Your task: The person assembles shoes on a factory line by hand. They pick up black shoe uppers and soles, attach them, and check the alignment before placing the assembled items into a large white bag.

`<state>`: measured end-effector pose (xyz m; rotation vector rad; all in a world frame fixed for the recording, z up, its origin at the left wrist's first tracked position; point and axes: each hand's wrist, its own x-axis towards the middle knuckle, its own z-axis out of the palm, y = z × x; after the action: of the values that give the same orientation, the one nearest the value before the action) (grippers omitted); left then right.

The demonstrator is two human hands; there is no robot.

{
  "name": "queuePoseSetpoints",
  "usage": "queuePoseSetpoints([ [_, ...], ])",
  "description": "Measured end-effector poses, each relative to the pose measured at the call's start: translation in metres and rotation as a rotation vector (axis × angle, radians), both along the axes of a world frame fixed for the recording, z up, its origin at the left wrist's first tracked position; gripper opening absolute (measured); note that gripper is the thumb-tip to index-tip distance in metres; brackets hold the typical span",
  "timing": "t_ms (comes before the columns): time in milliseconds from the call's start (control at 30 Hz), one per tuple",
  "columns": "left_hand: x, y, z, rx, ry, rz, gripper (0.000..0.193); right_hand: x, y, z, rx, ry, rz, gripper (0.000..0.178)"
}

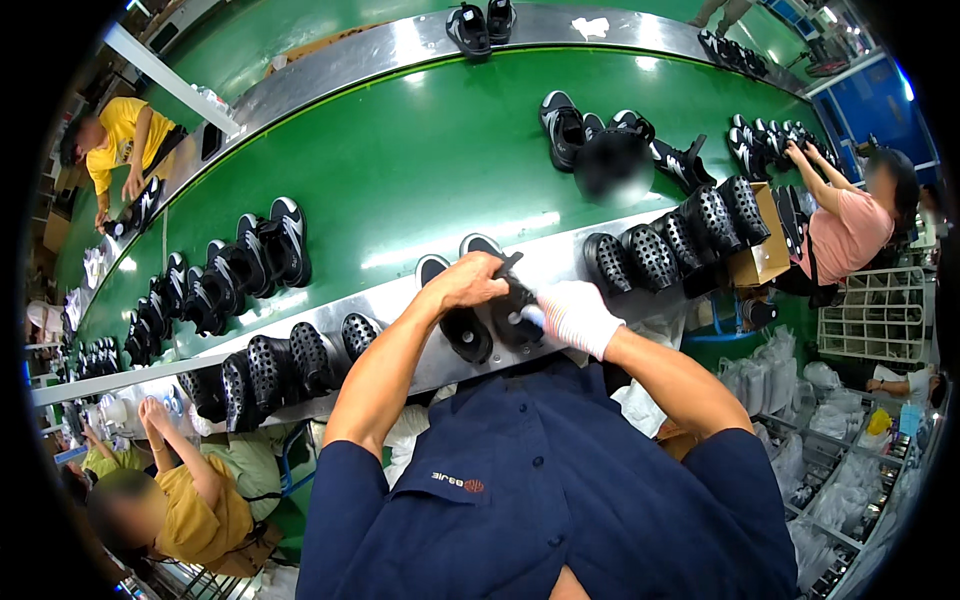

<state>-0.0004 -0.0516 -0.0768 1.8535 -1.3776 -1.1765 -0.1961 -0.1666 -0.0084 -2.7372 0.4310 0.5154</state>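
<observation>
In front of me a pair of black sneakers with white-edged toes stands on the metal ledge. My left hand [470,282], bare, is closed on the upper of the right-hand sneaker [513,322], near its strap. My right hand [578,318] wears a white glove with fine stripes. Its fingers are closed round a small white-and-bluish object [529,316] at that sneaker's opening; its kind cannot be made out. The left-hand sneaker [464,330] stands beside it, untouched, partly behind my left forearm.
Black perforated shoe forms [268,365] line the ledge left; more [652,256] stand right, beside a cardboard box [757,240]. Sneakers [255,250] sit on the green belt [400,180]. People work at both sides. A rack with plastic-wrapped items [835,480] stands at lower right.
</observation>
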Motion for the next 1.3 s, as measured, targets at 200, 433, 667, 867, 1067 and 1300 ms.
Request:
queuePoseSetpoints([
  [200, -0.002, -0.034, -0.034, -0.199, -0.022, 0.143, 0.030, 0.013, 0.011, -0.094, -0.119, -0.110, -0.235, 0.029],
  [433, -0.056, -0.006, -0.036, -0.231, -0.128, 0.501, 0.100, -0.026, -0.012, -0.083, 0.026, -0.362, -0.384, 0.045],
  [667, -0.084, -0.024, -0.059, 0.186, -0.142, 0.752, 0.106, 0.023, -0.024, -0.101, 0.091, -0.044, -0.471, 0.044],
  [867, -0.095, -0.011, -0.055, 0.109, -0.105, 0.888, 0.086, 0.038, -0.026, -0.126, -0.004, 0.020, -0.465, 0.033],
  [1067, -0.126, -0.009, -0.037, -0.228, -0.532, 0.990, 0.031, 0.040, -0.022, -0.080, 0.256, 0.048, -0.550, 0.030],
  [1300, -0.117, -0.033, -0.047, 0.004, -0.560, 1.005, 0.032, 0.034, -0.028, -0.105, 0.171, -0.034, -0.534, 0.026],
])
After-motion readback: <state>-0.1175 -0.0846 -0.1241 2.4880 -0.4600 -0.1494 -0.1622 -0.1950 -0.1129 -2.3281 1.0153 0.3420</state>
